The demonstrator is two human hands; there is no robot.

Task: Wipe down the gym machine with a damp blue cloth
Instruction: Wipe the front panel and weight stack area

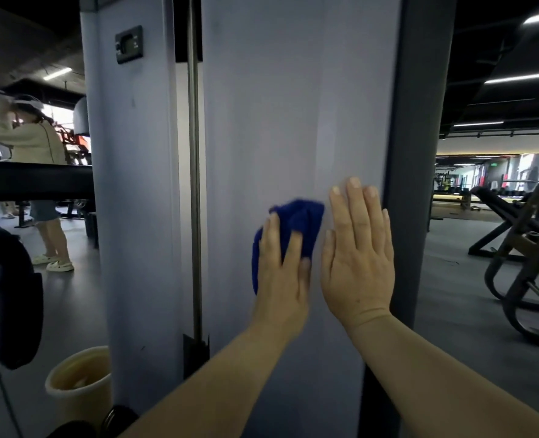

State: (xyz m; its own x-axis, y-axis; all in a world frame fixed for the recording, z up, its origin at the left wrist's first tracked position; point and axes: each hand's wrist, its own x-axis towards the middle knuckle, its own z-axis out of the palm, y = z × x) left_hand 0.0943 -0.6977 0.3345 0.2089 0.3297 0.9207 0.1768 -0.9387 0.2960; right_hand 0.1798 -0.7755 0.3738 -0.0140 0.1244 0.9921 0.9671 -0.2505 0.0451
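A tall grey panel of the gym machine [280,105] fills the middle of the view. My left hand [282,273] presses a crumpled blue cloth [303,222] flat against the panel, fingers spread over it and pointing up. The cloth shows above and to the left of the hand. Just to the right, my right hand [358,257] lies flat on the same panel with straight fingers, holding nothing, next to the panel's dark right edge.
A second grey column [132,184] with a black switch plate [129,44] stands left, beside a steel guide rod [194,184]. A beige bucket [81,384] sits on the floor at lower left. A person [37,147] stands at far left. Black gym benches [521,235] stand right.
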